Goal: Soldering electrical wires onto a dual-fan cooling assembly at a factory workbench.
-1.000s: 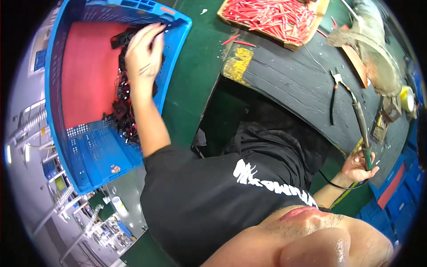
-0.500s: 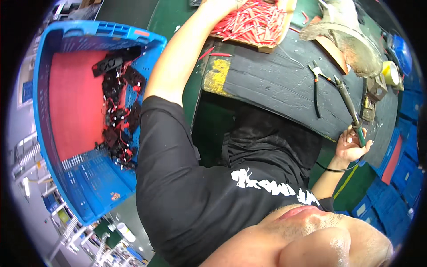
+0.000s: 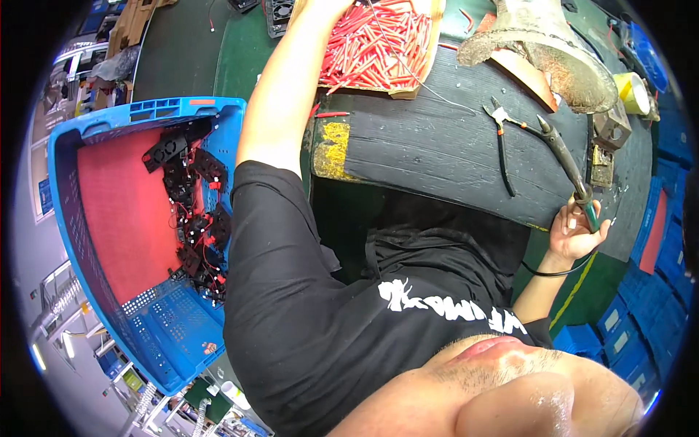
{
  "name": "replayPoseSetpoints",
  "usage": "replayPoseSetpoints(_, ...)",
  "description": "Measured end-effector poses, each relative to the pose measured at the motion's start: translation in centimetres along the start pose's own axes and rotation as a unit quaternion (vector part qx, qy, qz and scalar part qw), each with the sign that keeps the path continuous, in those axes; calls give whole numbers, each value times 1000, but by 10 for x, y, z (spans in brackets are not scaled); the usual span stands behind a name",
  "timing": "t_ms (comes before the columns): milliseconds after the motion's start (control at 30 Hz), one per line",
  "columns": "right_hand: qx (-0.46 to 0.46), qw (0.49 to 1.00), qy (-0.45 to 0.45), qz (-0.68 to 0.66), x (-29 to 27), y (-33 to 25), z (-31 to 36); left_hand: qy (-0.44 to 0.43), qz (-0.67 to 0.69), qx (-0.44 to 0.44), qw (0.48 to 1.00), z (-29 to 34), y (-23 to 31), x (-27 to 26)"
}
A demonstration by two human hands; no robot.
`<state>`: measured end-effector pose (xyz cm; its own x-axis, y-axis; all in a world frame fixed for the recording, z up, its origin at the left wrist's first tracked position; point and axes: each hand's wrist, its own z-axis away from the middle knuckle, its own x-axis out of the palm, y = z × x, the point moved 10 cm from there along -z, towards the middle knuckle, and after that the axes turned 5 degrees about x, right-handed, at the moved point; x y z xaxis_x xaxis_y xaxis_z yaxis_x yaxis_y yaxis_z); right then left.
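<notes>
My right hand (image 3: 571, 237), at the table's right front edge, is closed around the green handle of a soldering iron (image 3: 562, 154). The iron slants up and left, its tip beside the nippers (image 3: 504, 153), which have dark handles with orange bands. At the top edge my left hand (image 3: 325, 7) reaches over an open carton (image 3: 429, 62) heaped with red tube-like pieces (image 3: 378, 47). The picture's edge cuts off its fingers, so its grip is hidden. From near that hand a thin grey wire (image 3: 415, 75) curves down over the carton to the dark tabletop (image 3: 429, 146).
Left of me stands a blue crate (image 3: 64, 182) holding black fans (image 3: 167, 151) with red wires. Another black fan (image 3: 280, 13) sits beyond my left forearm. A dirty pale hood (image 3: 539, 44), a yellow tape roll (image 3: 632, 95) and a metal block (image 3: 611, 130) stand at the right.
The view has shifted, so the table and carton sit further left and the crate lower. A long stretch of grey wire now shows across the carton. My right hand still holds the iron.
</notes>
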<state>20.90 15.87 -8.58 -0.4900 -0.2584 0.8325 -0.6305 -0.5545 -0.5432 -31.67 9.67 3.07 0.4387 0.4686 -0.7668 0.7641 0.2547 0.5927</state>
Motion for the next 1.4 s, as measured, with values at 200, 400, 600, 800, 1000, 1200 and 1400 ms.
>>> replayPoseSetpoints(200, -2, 1000, 19, -2, -1, 1, -1, 126, -145, 116, 975, 26, 41, -13)
replayPoseSetpoints(400, 5, 1000, -10, 5, 2, 0, -1, 0, -229, 209, 951, 12, 51, 26)
replayPoseSetpoints(600, 22, 999, -29, 1, 4, 6, -3, 95, -187, 166, 964, 23, 44, 19)
replayPoseSetpoints(800, 36, 999, -29, 9, -4, 2, 0, 83, -225, 214, 947, 116, 71, -51)
replayPoseSetpoints(1000, 20, 999, -29, 22, -8, -3, -2, 61, -229, -33, 971, 284, 33, -141)
replayPoseSetpoints(1200, 32, 998, -53, 20, -9, 2, -8, 154, -276, -401, 860, 443, -90, -245)
replayPoseSetpoints(1400, 51, 996, -78, 4, -5, 5, -6, 56, -384, -464, 796, 407, -119, -194)
